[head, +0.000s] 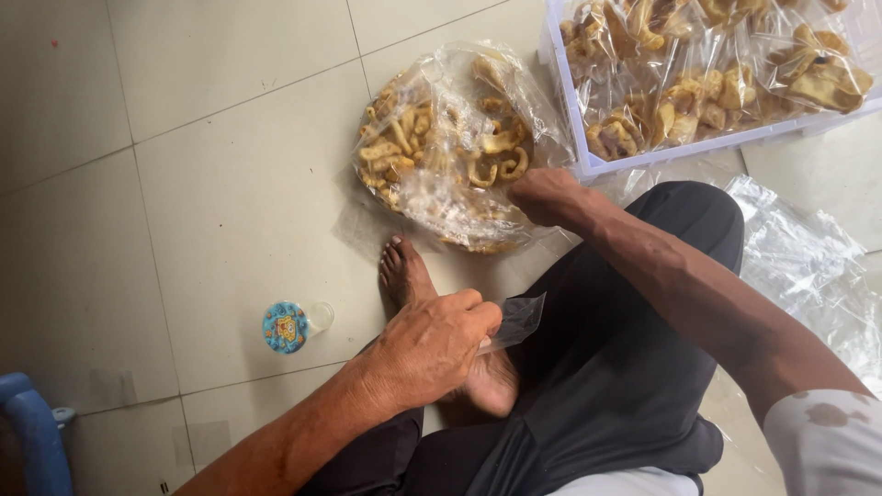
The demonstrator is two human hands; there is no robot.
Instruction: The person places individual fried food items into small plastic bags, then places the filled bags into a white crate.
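The left hand (432,344) pinched a small clear bag (513,321) shut-fingered, while the right hand (544,196) reached into the snack pile (450,147) (grip hidden) — mid-bagging; filling likely needed the bag's mouth opened.

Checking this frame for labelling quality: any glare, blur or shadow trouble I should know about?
Head view: soft, even light, with faint shadows on the floor; white glare on the big snack bag and the bags in the crate; left hand sharp, right hand slightly soft.
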